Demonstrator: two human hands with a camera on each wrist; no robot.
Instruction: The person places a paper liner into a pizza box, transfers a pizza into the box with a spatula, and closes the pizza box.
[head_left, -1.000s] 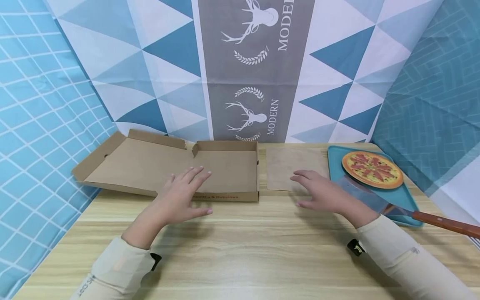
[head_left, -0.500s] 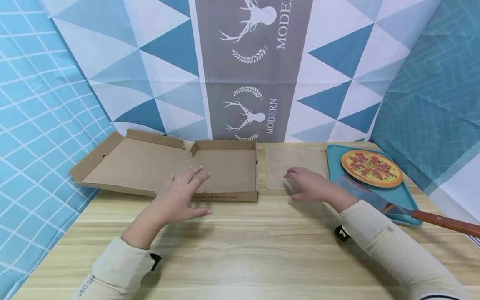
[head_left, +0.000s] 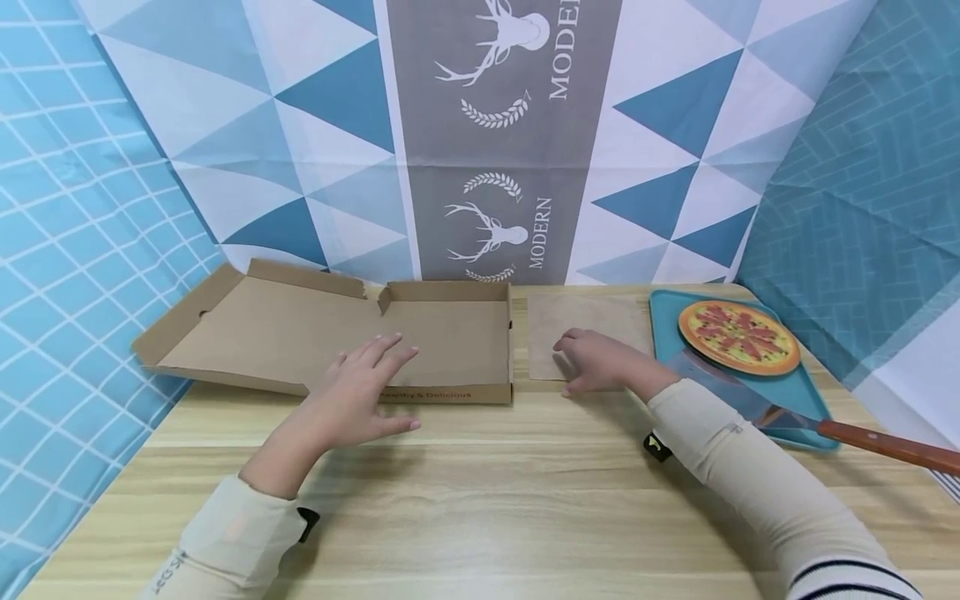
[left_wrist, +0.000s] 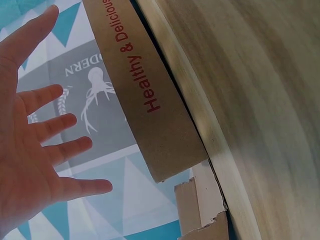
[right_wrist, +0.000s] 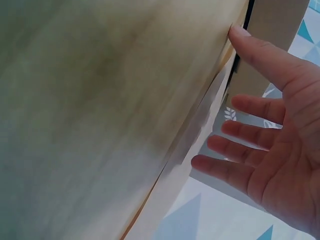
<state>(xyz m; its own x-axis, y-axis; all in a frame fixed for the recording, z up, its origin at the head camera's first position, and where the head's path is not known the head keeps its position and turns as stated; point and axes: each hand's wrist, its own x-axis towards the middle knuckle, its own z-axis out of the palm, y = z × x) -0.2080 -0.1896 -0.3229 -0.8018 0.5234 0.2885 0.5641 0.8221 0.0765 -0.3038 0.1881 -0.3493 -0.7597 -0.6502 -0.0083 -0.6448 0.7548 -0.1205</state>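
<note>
A brown cardboard pizza box (head_left: 468,342) lies unfolded at the back left, its lid laid out to the left. My left hand (head_left: 352,396) hovers before the box with fingers spread, holding nothing; the left wrist view shows its bare palm beside the box's printed front wall (left_wrist: 140,95). Right of the box is a flat square of brown paper (head_left: 600,312). Over the paper's front part is my right hand (head_left: 609,362), palm down and thumb toward the box. Its fingers hold nothing in the right wrist view; whether the thumb tip touches the paper or table, I cannot tell.
A teal tray (head_left: 813,408) at the right bears a pizza (head_left: 738,337) with red toppings. A broad metal turner with a wooden handle (head_left: 892,446) lies across the tray, its handle sticking out right. Patterned cloth (head_left: 495,167) hangs behind the wooden table (head_left: 480,500).
My right hand has moved left and slightly forward, from beside the tray to over the paper's front part. The left hand has stayed nearly still.
</note>
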